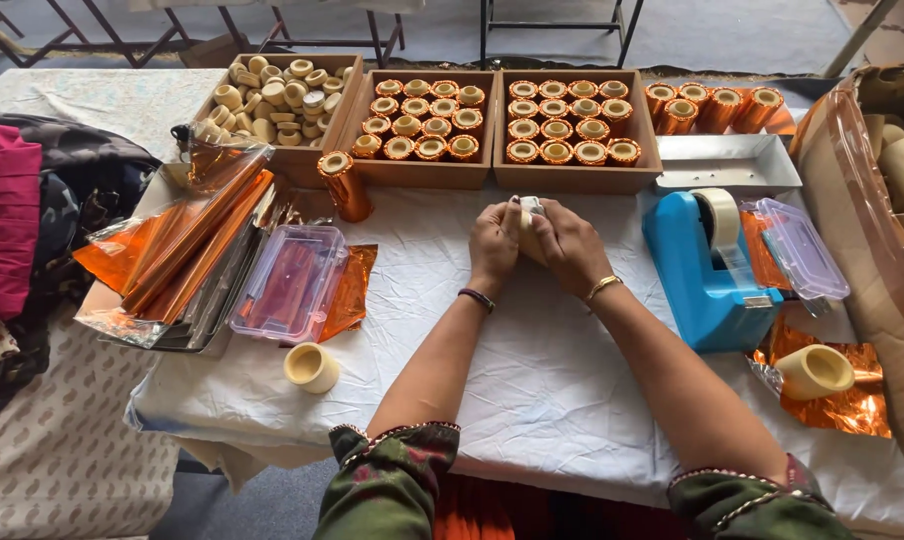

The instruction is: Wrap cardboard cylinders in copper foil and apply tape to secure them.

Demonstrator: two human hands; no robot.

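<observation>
Both hands meet just left of the blue tape dispenser (707, 270): the left hand (494, 243) and right hand (564, 245) have their fingers curled tight around one small cream cylinder (529, 215), held above the white cloth (532, 370). Beyond the dispenser sit wooden trays (575, 178) of orange-wrapped pieces; far left of it lies orange foil (187, 235).

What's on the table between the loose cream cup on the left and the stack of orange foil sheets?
In the head view, a clear plastic box lies between the cream cup and the foil sheets, resting on one orange foil sheet.
</observation>
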